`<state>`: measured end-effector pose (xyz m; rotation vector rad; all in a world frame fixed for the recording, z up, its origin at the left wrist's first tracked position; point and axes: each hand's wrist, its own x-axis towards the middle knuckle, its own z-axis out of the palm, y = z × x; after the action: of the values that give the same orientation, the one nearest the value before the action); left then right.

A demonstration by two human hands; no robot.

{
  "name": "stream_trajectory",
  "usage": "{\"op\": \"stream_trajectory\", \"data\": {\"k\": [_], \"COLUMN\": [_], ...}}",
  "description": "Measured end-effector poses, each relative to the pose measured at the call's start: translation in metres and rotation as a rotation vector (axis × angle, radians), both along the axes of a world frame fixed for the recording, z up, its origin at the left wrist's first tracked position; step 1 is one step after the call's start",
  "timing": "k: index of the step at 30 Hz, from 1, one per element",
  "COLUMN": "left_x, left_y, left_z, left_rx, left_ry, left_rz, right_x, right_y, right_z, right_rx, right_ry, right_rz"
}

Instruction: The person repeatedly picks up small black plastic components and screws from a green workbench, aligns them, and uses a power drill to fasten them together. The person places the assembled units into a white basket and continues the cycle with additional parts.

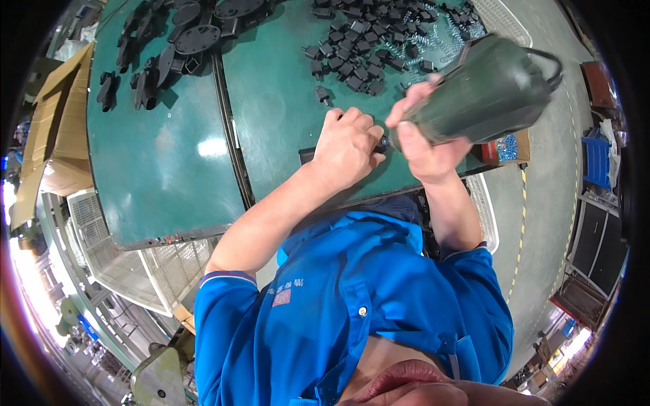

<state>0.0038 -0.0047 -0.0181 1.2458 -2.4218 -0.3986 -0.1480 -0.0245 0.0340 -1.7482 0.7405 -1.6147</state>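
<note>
My right hand [430, 145] is wrapped round a dark green electric screwdriver [484, 91], blurred by motion. Its thick body with a black loop rises to the right, and its narrow end points down toward my left hand [349, 145]. With bent fingers, the left hand presses a black plastic part [308, 156] onto the green table [162, 176] near its front edge. Most of that part is hidden under the hand. A single small black block [323, 95] lies just beyond my left fingers.
Several small black blocks [359, 57] are heaped at the far right, beside loose metal springs [440, 44]. Larger black parts [196, 40] lie far left. A box of bluish screws [506, 147] stands by the right edge. White baskets [115, 237] and cardboard [61, 122] flank the table's left.
</note>
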Motion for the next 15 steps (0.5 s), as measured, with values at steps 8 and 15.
{"op": "stream_trajectory", "data": {"k": [8,15], "left_x": [0.001,-0.026], "left_y": [-0.001,0.018], "left_z": [0.013,0.007], "left_rx": [0.335,1.896], "left_ry": [0.411,1.729], "left_rz": [0.024,-0.020], "right_x": [-0.085,-0.094], "right_y": [-0.025,-0.006], "right_z": [0.035,-0.023], "right_rx": [0.357,0.256], "right_ry": [0.501,1.108], "right_rz": [-0.588,-0.770]}}
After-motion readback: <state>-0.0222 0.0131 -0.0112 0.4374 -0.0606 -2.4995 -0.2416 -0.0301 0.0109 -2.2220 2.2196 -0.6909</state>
